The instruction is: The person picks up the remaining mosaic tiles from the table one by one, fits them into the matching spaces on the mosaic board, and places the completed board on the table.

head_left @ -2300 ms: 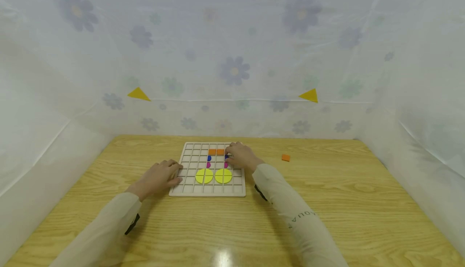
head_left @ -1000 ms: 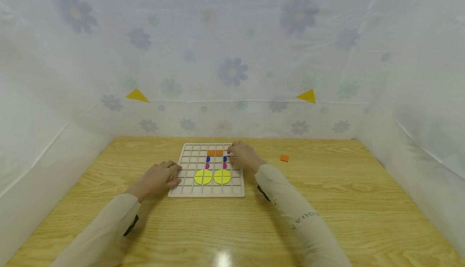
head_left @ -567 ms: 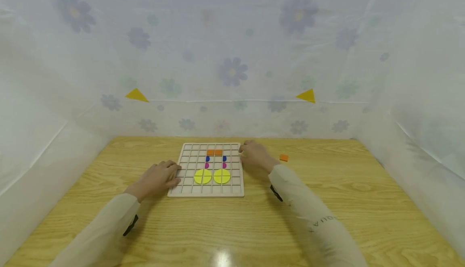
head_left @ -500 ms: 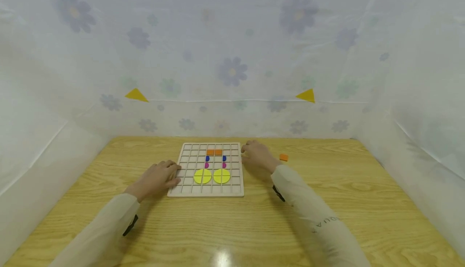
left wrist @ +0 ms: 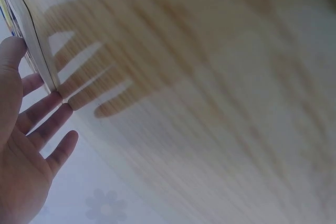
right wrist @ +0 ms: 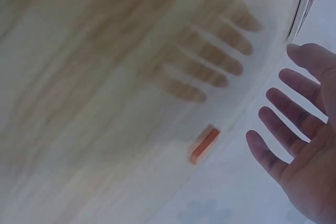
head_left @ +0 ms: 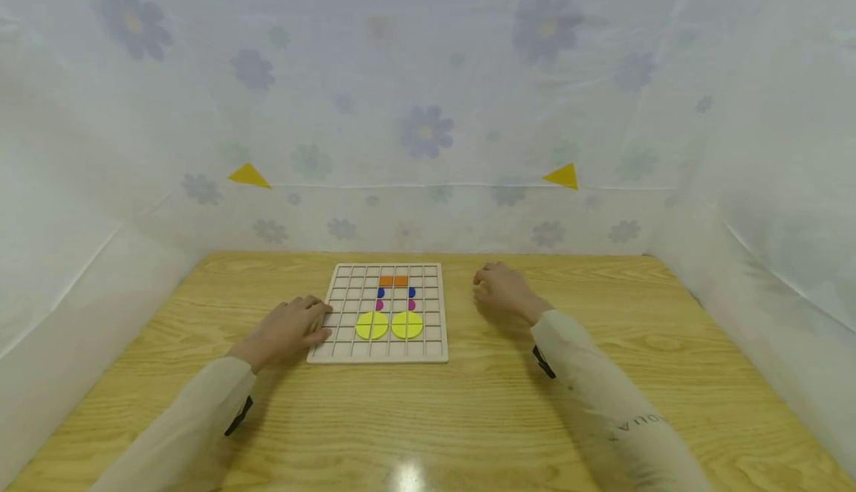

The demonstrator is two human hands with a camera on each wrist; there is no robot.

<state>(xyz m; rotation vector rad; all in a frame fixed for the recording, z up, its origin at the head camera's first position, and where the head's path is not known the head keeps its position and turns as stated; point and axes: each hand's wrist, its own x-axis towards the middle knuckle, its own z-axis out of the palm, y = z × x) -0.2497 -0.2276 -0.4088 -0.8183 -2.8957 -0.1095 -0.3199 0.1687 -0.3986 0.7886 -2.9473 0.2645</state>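
A pale grid board (head_left: pixel 377 360) lies on the table in the head view. Orange squares (head_left: pixel 386 282), blue half-discs (head_left: pixel 412 293), magenta half-discs (head_left: pixel 379 305) and yellow round shapes (head_left: pixel 406 325) sit in its cells. My left hand (head_left: pixel 284 331) rests at the board's left edge, its fingertips touching it with fingers spread. To the right of the board, my right hand (head_left: pixel 506 289) hovers over the table, holding nothing, fingers apart. Close by lies a loose orange tile (right wrist: pixel 205 147), seen in the right wrist view; the hand almost wholly hides it in the head view.
The wooden table (head_left: pixel 414 418) is glossy and reflects both hands in the wrist views. White flowered sheeting (head_left: pixel 428 217) encloses its back and sides. Two yellow triangles (head_left: pixel 250 176) are on the back sheet.
My right hand has left the board's upper right cells and moved right toward the loose orange tile, now covering it from the head view. The left hand stays at the board's edge.
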